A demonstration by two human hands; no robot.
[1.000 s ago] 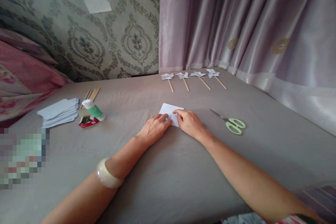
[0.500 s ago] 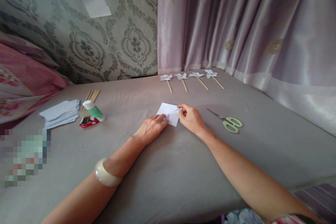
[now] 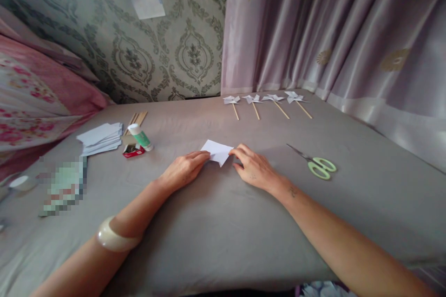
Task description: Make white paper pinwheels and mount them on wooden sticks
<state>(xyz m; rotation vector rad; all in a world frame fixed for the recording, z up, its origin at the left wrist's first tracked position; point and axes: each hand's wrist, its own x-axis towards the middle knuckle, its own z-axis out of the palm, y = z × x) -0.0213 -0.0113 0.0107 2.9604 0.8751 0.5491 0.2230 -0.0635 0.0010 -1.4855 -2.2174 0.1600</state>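
A small white sheet of paper (image 3: 218,151) with a cut or folded corner pointing toward me lies on the grey cloth in the middle. My left hand (image 3: 184,167) has its fingers closed on the paper's left edge; its thumb is mostly hidden. At the paper's right corner, my right hand (image 3: 252,164) touches with its fingertips, its thumb held apart below. Green-handled scissors (image 3: 310,162) lie to the right of that hand, blades slightly crossed toward the back left. Several white paper pinwheels (image 3: 253,99) on wooden sticks lie in a row along the back.
On the left are a stack of white paper (image 3: 101,137), wooden sticks (image 3: 137,120), an upright glue stick (image 3: 140,137) and a small red box (image 3: 133,150) with small contents. A blurred-out object (image 3: 64,188) lies nearer. Patterned wallpaper and a curtain (image 3: 278,32) stand behind.
The view has turned left, so the surroundings appear farther right. My left hand has shifted to the paper's left edge. The paper has turned, and my right thumb has come away from it.
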